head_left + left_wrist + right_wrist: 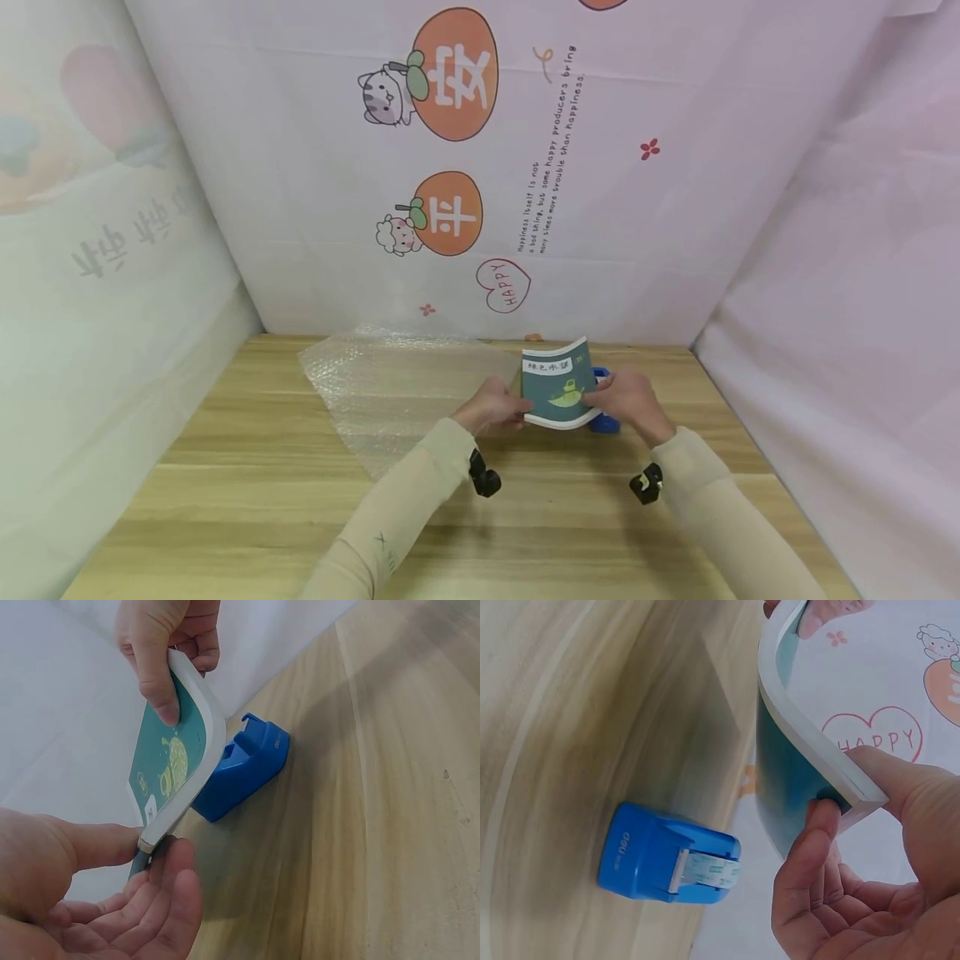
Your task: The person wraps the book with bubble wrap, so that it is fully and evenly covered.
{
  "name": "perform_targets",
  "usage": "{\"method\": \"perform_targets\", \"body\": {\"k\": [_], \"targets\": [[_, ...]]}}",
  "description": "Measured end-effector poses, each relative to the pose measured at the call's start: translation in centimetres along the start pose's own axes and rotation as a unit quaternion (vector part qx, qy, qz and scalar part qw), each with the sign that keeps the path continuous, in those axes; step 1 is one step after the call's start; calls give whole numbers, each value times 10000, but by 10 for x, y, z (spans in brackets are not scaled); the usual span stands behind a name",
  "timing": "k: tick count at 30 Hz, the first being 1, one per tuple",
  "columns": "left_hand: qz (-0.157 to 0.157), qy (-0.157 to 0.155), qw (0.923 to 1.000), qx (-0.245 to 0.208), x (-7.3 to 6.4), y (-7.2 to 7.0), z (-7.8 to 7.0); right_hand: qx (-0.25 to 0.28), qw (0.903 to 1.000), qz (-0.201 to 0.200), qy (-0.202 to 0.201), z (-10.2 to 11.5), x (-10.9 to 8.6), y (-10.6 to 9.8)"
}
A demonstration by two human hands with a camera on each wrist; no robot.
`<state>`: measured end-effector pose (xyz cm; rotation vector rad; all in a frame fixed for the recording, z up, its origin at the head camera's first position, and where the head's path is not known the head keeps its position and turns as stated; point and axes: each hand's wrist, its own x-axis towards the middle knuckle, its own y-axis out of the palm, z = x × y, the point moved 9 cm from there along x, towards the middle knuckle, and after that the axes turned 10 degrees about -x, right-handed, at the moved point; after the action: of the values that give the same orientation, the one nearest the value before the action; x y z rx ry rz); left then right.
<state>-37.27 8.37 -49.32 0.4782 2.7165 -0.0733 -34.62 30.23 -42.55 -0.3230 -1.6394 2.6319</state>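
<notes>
Between both hands a small green softcover book [555, 385] with a white label and a yellow-green drawing is held up over the table, its pages bowed. My left hand [495, 404] pinches one side edge, thumb on the cover and fingers behind, as the left wrist view shows closely. The opposite edge is pinched by my right hand [628, 402], with thumb and fingertips on either face of the book. Behind the book and near the right hand stands a blue tape dispenser [667, 855] carrying a roll of tape; in the head view the book and hand partly cover it.
A sheet of clear bubble wrap [397, 392] lies flat on the wooden table [247, 500], left of the book and up to the back edge. A printed white cloth [322, 192] hangs behind, and pale cloth walls close both sides.
</notes>
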Motion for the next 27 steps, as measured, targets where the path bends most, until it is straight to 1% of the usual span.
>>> {"method": "perform_targets", "body": {"k": [5,8,11,15,18,20,22,27], "targets": [[-132,460,9978,458,-3,0,-16,47,9999,-121,-10,2,0,-9],[-237,610,9957,653,-6,-3,-23,120,9996,-258,-55,4,0,-13],[-329,723,9948,636,-8,-8,-27,208,9986,-450,-187,9,-2,-16],[-242,975,9947,216,-12,-15,-32,305,9963,-655,-458,19,-2,-19],[-174,1234,9920,216,-17,-23,-39,343,9949,-750,-577,27,-2,-19],[-203,1390,9894,378,-19,-30,-43,375,9942,-810,-594,33,-2,-20],[-317,1514,9864,547,-23,-38,-46,439,9931,-876,-643,40,-3,-19],[-550,1616,9840,515,-28,-62,-45,760,9885,-966,-887,59,-2,-11]]}}
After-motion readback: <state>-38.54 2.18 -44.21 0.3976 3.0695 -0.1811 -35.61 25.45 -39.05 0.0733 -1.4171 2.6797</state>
